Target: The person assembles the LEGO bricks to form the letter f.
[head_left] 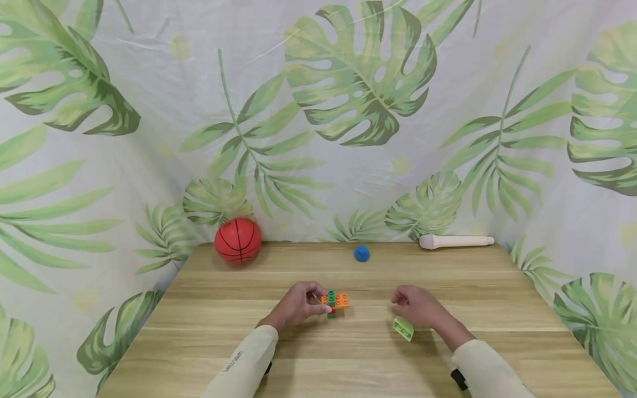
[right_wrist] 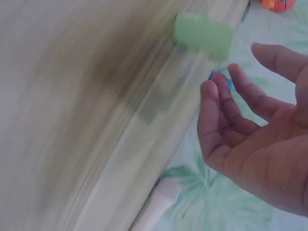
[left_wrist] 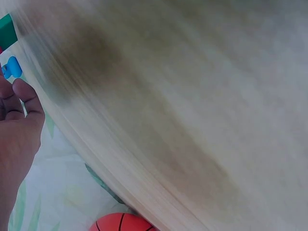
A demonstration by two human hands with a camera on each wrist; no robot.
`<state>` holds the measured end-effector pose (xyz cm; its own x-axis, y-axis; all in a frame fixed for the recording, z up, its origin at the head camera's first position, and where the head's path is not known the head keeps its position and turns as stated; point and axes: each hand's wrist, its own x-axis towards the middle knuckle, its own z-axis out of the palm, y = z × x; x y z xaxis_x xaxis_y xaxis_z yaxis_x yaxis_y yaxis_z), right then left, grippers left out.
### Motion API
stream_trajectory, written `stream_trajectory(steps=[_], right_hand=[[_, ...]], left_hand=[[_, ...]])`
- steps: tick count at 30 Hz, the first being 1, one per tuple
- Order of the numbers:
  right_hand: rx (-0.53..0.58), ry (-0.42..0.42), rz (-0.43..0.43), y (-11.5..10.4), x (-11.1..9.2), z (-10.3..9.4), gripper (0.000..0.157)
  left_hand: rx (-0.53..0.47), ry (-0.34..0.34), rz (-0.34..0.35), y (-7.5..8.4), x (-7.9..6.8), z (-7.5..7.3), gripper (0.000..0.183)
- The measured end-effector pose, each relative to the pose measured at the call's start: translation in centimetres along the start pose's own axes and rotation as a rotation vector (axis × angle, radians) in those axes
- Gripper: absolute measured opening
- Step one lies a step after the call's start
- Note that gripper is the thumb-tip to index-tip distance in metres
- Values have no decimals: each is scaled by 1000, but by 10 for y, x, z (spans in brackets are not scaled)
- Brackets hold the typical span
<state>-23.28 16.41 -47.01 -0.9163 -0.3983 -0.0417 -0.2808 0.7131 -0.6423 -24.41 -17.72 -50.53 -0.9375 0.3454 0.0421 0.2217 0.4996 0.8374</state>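
My left hand (head_left: pixel 297 302) pinches a small joined stack of toy building bricks (head_left: pixel 341 300) between thumb and fingers. Orange, green and a bit of red show in the stack, with studs upward. At the edge of the left wrist view only a green brick (left_wrist: pixel 7 32) of it appears. My right hand (head_left: pixel 417 305) has loosely bent fingers, thumb apart, and nothing between them. Close by, a light green toy brick (head_left: pixel 403 329) is tilted, its hollow side showing. In the right wrist view that brick is blurred and apart from the fingers; I cannot tell whether it touches the table.
A red basketball (head_left: pixel 238 240) is at the back left of the wooden table (head_left: pixel 318 365). Near the back edge sit a small blue object (head_left: pixel 361 254) and, farther right, a white microphone-shaped thing (head_left: pixel 457 241). Leaf-patterned cloth (head_left: pixel 358 182) hangs behind the table and at its sides.
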Motion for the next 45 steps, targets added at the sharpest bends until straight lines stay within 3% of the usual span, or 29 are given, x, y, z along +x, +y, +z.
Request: stream_trajectory(steps=[4, 9, 14, 24, 29, 37, 45], right_hand=[[49, -81, 16, 12, -14, -10, 16], [137, -143, -7, 14, -25, -8, 21], [59, -106, -61, 10, -28, 3, 31], [-27, -8, 24, 14, -23, 13, 41], [-36, 3, -15, 22, -23, 12, 43], [8, 43, -110, 26, -21, 13, 36], [-38, 107, -58, 20, -14, 18, 27]], left_hand=[[4, 1, 9, 0, -1, -1, 24], [6, 8, 9, 1, -1, -2, 24], [7, 5, 15, 0, -1, 0, 25], [1, 4, -2, -2, 0, 2, 25], [-3, 3, 8, -4, 0, 1, 24], [-12, 4, 8, -3, 0, 1, 24], [-10, -1, 21, -4, -2, 1, 24]])
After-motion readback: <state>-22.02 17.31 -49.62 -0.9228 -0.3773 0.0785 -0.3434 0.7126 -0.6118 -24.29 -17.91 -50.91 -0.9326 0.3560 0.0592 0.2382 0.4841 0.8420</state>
